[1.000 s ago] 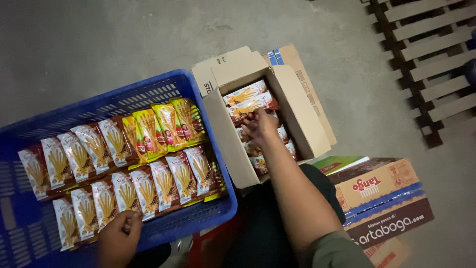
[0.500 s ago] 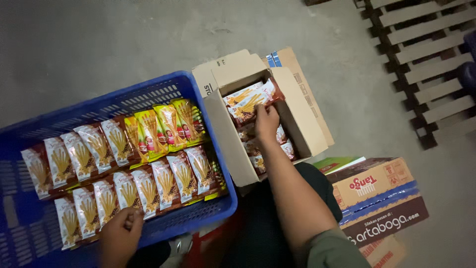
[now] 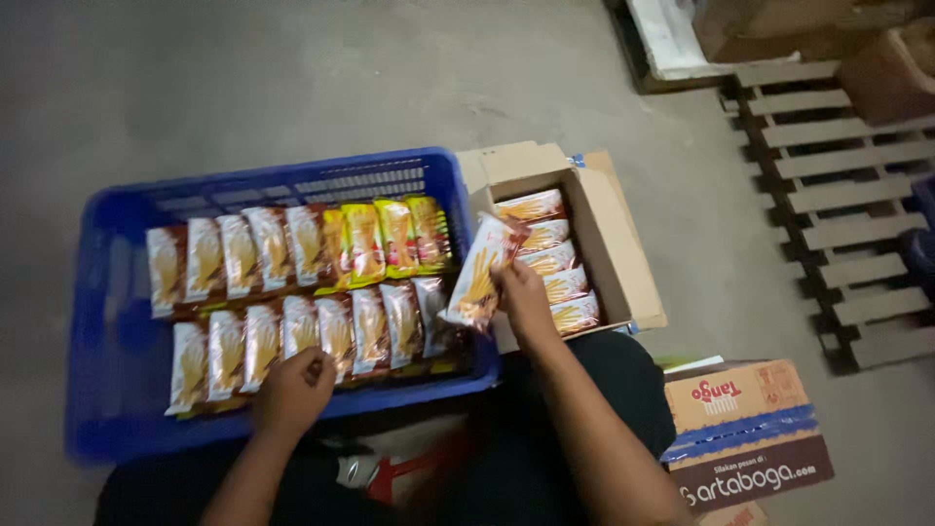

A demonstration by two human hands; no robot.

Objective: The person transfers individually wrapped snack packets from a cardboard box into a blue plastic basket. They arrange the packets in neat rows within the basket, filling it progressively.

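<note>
Right hand [image 3: 523, 292] pinches a snack packet [image 3: 479, 273], lifted clear at the blue crate's [image 3: 107, 292] three o'clock; left hand [image 3: 292, 390], fingers curled, steadies the packed rows [image 3: 292, 336].

Packets crowd the blue crate [image 3: 107, 321], its left end open; bare floor [image 3: 292, 88] lies beyond, wooden pallet [image 3: 838, 205] far right.

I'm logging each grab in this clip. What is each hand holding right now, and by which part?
The right hand holds a snack packet by its lower right edge. The left hand rests on packets in the blue crate, gripping nothing clearly.
</note>
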